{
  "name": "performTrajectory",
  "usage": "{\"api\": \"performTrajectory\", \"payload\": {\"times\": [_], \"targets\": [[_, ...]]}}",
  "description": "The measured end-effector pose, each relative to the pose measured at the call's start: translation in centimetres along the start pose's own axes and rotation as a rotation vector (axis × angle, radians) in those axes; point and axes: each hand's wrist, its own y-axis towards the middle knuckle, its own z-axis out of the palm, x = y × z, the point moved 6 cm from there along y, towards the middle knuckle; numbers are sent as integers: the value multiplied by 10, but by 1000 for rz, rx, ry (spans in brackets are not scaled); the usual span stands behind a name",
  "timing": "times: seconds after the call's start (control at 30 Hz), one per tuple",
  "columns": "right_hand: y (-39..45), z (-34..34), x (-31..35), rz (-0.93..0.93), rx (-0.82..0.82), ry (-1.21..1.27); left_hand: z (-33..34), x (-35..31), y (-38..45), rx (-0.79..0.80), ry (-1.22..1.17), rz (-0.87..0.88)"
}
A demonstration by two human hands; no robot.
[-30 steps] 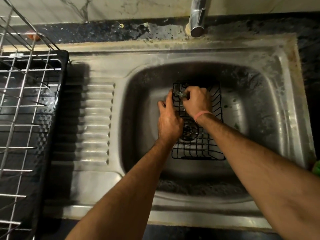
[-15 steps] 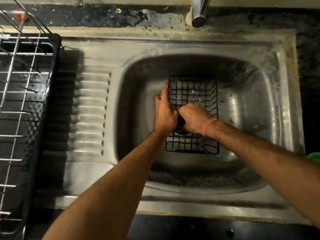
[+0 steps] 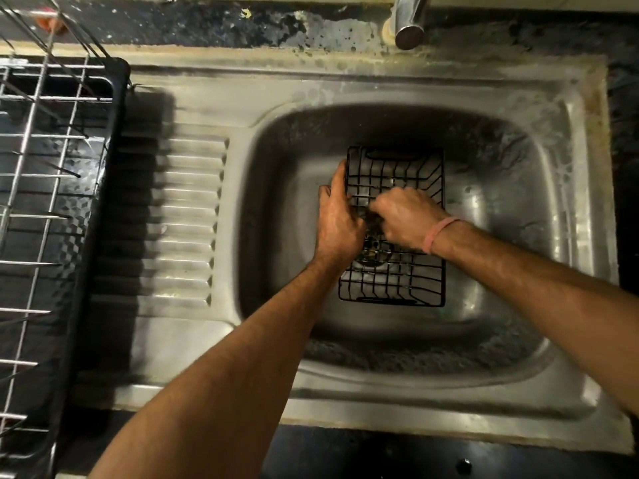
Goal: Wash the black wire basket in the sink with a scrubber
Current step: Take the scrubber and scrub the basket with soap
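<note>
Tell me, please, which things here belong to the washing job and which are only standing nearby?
Belong to the job: black wire basket; sink; left hand holding the basket's side; right hand curled inside it, scrubber mostly hidden.

Only nearby: dish rack; tap; pink wristband.

A home kitchen is indicated. A stainless sink (image 3: 584, 188) with tap (image 3: 409, 24) at twelve o'clock and dish rack (image 3: 45, 202) at nine o'clock is seen.
</note>
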Motion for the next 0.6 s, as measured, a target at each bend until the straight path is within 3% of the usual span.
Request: {"api": "performTrajectory", "payload": {"times": [0.07, 0.2, 0.3, 0.6], "targets": [[-2, -2, 2, -71, 43, -73, 0, -1, -2, 2, -1, 0], [21, -33, -21, 3, -123, -199, -1, -7, -5, -1, 12, 16], [29, -42, -30, 22, -158, -297, -2, -10, -6, -9, 14, 25], [-14, -4, -8, -160, 51, -292, -2, -9, -5, -20, 32, -16]]}}
